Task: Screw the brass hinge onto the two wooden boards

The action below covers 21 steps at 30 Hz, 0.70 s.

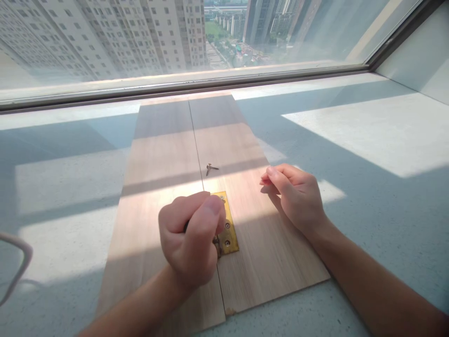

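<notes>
My left hand [191, 238] is a closed fist over a brass hinge [229, 234], with the thumb on top. A bit of something dark shows inside the fist, but its kind is hidden. The hinge lies across the seam between two pale wooden boards [161, 159]; screw heads show in its right leaf, and my hand covers the left leaf. My right hand [298, 194] is at the right board's edge, fingers curled and thumb against the forefinger. Whether anything small is in that pinch I cannot tell. A few loose screws [210, 167] lie on the boards beyond the hinge.
The boards lie side by side on a speckled pale sill [70, 196], crossed by bands of sun and shadow. A window frame [245, 79] runs along the back, with tall buildings outside. A pale curved cord-like thing [26, 255] enters at the left edge.
</notes>
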{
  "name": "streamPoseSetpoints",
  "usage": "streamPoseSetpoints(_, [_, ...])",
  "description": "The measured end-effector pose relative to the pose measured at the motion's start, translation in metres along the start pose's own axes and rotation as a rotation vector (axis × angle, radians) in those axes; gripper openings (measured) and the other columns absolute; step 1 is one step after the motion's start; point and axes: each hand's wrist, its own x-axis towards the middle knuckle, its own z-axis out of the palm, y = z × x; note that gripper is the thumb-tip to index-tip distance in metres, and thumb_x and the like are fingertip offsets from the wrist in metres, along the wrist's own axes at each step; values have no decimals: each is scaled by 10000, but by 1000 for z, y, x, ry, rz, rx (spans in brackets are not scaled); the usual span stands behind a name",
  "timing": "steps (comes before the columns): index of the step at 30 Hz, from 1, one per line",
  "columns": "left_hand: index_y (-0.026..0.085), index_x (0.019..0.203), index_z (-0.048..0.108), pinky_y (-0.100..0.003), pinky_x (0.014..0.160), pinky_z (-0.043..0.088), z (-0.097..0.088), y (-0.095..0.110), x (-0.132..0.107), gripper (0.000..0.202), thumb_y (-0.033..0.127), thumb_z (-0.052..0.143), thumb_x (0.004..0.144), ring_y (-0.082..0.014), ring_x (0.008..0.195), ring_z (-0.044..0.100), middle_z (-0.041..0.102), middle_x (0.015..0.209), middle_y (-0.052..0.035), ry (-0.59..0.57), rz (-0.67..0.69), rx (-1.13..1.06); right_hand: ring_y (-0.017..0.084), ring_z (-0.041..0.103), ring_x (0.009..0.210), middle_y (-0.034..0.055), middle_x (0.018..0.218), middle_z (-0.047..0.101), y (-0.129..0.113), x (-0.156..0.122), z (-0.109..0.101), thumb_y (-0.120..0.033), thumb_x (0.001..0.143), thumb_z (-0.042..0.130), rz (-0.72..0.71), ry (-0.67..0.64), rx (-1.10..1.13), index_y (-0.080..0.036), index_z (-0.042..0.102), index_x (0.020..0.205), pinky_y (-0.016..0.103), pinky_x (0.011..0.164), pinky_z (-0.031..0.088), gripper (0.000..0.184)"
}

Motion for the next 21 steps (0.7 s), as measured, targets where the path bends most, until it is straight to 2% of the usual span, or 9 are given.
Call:
streamPoseSetpoints(5, [174,486,247,-258,397,170,-5,1,16,427,177,444,864,-68,406,201,182,445,48,-204,-93,-115,135,634,645,7,705,677,2,0,2,-448,898,581,25,7,45,-197,675,703,272,614,480,332])
streamPoseSetpoints(8, [176,472,248,-245,390,164,-9,1,24,434,214,457,851,-64,394,201,191,419,48,-362,-163,-163,138,631,646,12,705,669,3,0,2,-459,886,595,40,27,77,-191,676,704,270,607,486,334])
streamPoseSetpoints(11, [182,464,285,-255,405,167,-16,1,25,396,194,462,818,-74,411,210,230,416,43,-445,-183,-178,137,629,647,13,701,661,2,0,3,-467,879,602,52,36,112,-187,672,702,263,604,491,338])
streamPoseSetpoints(14, [191,522,411,-279,462,272,-23,0,22,315,217,441,834,-116,487,334,369,495,10,-374,-164,-194,135,632,645,12,697,659,1,0,3,-468,878,603,63,18,113,-187,668,698,254,600,493,340])
streamPoseSetpoints(16, [193,669,540,-293,555,376,-25,2,18,210,222,474,866,-143,596,452,491,613,-6,-237,-151,-170,136,636,644,11,700,662,0,0,2,-469,877,604,59,16,91,-188,668,702,253,601,492,337])
streamPoseSetpoints(18, [205,814,596,-297,661,440,-24,5,12,130,249,531,919,-147,689,528,564,704,-2,-73,-129,-106,140,642,647,11,707,666,1,0,2,-473,880,601,50,19,66,-190,669,709,257,608,489,338])
streamPoseSetpoints(21, [198,858,623,-301,760,476,-16,12,-2,205,317,515,986,-149,780,596,619,762,-13,106,-96,-6,143,647,647,10,715,674,4,0,1,-483,884,598,37,17,24,-193,670,718,265,620,481,342])
